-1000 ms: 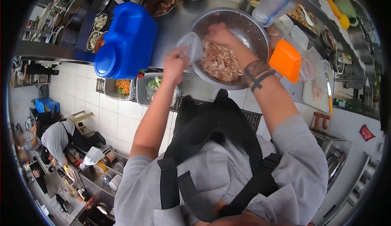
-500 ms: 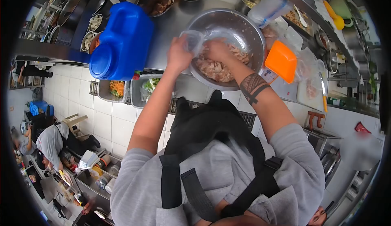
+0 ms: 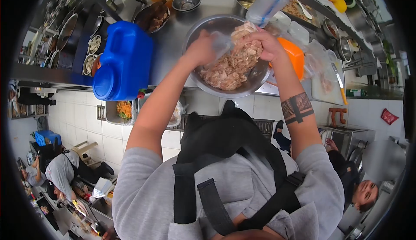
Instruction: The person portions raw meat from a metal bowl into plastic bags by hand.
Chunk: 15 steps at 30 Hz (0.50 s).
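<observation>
The steel counter (image 3: 167, 58) carries your work. Near the middle of its near edge sits the metal bowl (image 3: 219, 23), and its near side seems to reach past this edge. If you press hard on that side, I think the bowl could tip toward you. The blue jug (image 3: 125, 60) stands also at the near edge, more to the left, with your left forearm close to it; a wide swing of the elbow could push it toward the floor. The sliced meat (image 3: 227, 71) lies in the bowl, heaped toward its near side. The orange container (image 3: 289, 60) is right of the bowl, partly behind your right wrist. Your right hand (image 3: 268, 46) has its fingers closed around a clump of this meat, at the right side of the bowl. The pieces look wet, so a loose grip could drop some over the rim. Your left hand (image 3: 200, 49) is curled, pinching a clear plastic piece (image 3: 222, 43); it is blurred, and I cannot tell if it is cup or bag.
</observation>
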Available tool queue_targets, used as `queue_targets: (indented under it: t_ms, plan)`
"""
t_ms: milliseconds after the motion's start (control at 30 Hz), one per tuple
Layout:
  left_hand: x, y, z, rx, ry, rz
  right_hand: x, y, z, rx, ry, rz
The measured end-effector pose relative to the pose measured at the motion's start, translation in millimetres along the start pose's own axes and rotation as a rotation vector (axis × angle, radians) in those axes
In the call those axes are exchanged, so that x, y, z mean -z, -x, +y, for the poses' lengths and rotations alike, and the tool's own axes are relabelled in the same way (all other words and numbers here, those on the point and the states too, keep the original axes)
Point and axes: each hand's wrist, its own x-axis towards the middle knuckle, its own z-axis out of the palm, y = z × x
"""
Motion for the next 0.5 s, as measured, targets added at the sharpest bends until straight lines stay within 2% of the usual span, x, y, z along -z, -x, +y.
queue_targets:
  t_ms: [100,133,167,200,267,300,333,367,400,433,467,500]
  plan:
    - [-5,-17,15,-0.061,0.089,-0.112,13,-11,10,-0.144,-0.039,0.017]
    - [-2,-18,22,-0.060,0.161,-0.230,16,-14,17,-0.235,-0.080,0.055]
    - [-1,-19,29,-0.056,0.232,-0.349,25,-19,25,-0.264,-0.140,0.004]
    - [-11,-20,30,-0.063,0.223,-0.357,42,-29,34,-0.253,-0.149,0.006]
    - [-44,-23,21,0.016,0.066,-0.200,71,-45,49,-0.340,-0.225,-0.297]
    - [-55,-24,18,0.013,0.059,-0.208,47,-42,51,-0.299,-0.034,-0.065]
    - [-66,-24,15,0.018,0.020,-0.126,21,-38,52,-0.295,0.163,0.167]
    - [-73,-23,14,0.022,-0.018,-0.045,-35,-13,30,-0.351,0.690,0.244]
    - [-73,-21,17,0.019,-0.023,-0.060,-64,3,19,-0.399,1.219,0.314]
    - [-69,-19,24,0.027,-0.004,-0.079,-41,-23,38,-0.244,1.764,0.208]
    - [-63,-19,31,0.032,0.015,-0.095,-11,-37,52,-0.247,1.752,0.217]
    - [-54,-16,39,0.023,0.010,-0.102,-9,-39,53,-0.093,1.811,0.266]
